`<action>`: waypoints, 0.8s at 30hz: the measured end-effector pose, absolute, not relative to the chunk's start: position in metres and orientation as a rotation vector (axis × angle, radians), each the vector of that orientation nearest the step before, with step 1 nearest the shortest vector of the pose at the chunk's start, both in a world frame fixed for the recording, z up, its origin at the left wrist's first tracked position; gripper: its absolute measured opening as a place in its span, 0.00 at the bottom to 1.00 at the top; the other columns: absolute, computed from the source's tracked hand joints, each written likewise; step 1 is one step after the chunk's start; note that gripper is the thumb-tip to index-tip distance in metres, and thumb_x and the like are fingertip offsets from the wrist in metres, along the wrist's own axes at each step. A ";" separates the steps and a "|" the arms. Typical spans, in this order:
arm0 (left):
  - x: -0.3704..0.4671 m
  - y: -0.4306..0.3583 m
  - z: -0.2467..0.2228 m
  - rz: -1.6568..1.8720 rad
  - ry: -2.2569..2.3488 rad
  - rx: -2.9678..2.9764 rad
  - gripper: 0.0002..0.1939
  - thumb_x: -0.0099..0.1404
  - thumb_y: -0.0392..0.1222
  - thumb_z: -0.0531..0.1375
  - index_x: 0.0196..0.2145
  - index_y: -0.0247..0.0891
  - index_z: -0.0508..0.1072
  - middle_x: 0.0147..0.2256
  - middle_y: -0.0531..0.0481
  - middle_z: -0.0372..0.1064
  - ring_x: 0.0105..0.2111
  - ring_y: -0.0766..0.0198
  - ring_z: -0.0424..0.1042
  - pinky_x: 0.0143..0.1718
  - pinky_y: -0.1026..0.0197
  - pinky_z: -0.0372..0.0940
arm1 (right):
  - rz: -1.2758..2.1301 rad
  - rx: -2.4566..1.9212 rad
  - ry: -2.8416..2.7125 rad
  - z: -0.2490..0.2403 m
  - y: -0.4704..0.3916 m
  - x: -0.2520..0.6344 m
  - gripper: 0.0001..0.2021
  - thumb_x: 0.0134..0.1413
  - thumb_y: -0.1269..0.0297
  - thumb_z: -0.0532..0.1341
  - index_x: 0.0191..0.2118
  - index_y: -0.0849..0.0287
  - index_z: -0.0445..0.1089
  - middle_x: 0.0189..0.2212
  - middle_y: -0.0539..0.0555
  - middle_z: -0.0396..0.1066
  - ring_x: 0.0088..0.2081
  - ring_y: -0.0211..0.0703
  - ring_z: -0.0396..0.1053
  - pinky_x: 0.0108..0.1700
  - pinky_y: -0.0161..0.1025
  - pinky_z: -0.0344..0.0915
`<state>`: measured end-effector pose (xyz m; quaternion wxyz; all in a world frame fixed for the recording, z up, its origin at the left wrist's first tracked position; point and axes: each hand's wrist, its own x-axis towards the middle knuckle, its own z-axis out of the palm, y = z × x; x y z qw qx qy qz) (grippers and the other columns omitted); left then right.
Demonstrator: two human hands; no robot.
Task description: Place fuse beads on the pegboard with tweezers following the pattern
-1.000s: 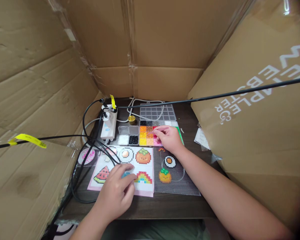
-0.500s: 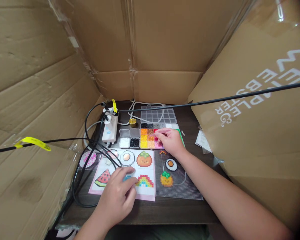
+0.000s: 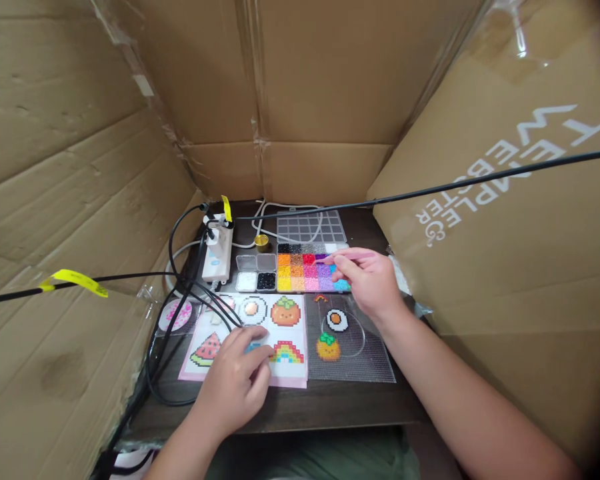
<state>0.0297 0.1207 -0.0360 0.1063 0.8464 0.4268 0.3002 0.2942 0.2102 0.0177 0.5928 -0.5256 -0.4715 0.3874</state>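
My right hand (image 3: 377, 285) pinches pink tweezers (image 3: 343, 257), their tips over the red and pink compartments of a bead box (image 3: 297, 273). Whether a bead sits in the tips is too small to tell. My left hand (image 3: 235, 375) lies loosely on a pattern sheet (image 3: 289, 333), fingers apart, one fingertip beside the printed rainbow (image 3: 287, 352). To the sheet's right is a clear pegboard (image 3: 370, 370). On it are a fried egg of beads (image 3: 337, 321), an orange fruit of beads (image 3: 329, 347) and a small red-orange arc of beads (image 3: 321, 299).
Small boxes of white beads (image 3: 249, 282) and black beads (image 3: 267, 281) stand left of the bead box. Black cables (image 3: 180, 280) loop from a power strip (image 3: 217, 260) across the sheet's left part. A gold cup (image 3: 262, 243) stands behind. Cardboard walls (image 3: 320, 80) surround the table.
My right hand has moved right and slightly back with the tweezers, uncovering more purple and blue compartments. My left hand stays on the sheet. The whole view has shifted slightly.
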 end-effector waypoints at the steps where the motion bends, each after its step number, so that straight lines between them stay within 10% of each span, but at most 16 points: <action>1: 0.030 0.121 -0.036 0.886 1.255 2.493 0.14 0.63 0.28 0.54 0.39 0.39 0.77 0.46 0.43 0.71 0.46 0.55 0.70 0.45 0.51 0.70 | 0.886 -1.215 -1.104 0.022 0.203 0.298 0.08 0.48 0.60 0.68 0.30 0.60 0.78 0.27 0.55 0.78 0.21 0.36 0.69 0.26 0.37 0.68; 24: 0.028 0.121 -0.037 0.881 1.223 2.485 0.15 0.63 0.27 0.55 0.40 0.39 0.77 0.46 0.42 0.69 0.46 0.54 0.69 0.45 0.50 0.69 | 0.841 -1.345 -1.173 0.011 0.204 0.295 0.09 0.49 0.60 0.67 0.30 0.61 0.78 0.26 0.55 0.77 0.22 0.37 0.70 0.28 0.38 0.69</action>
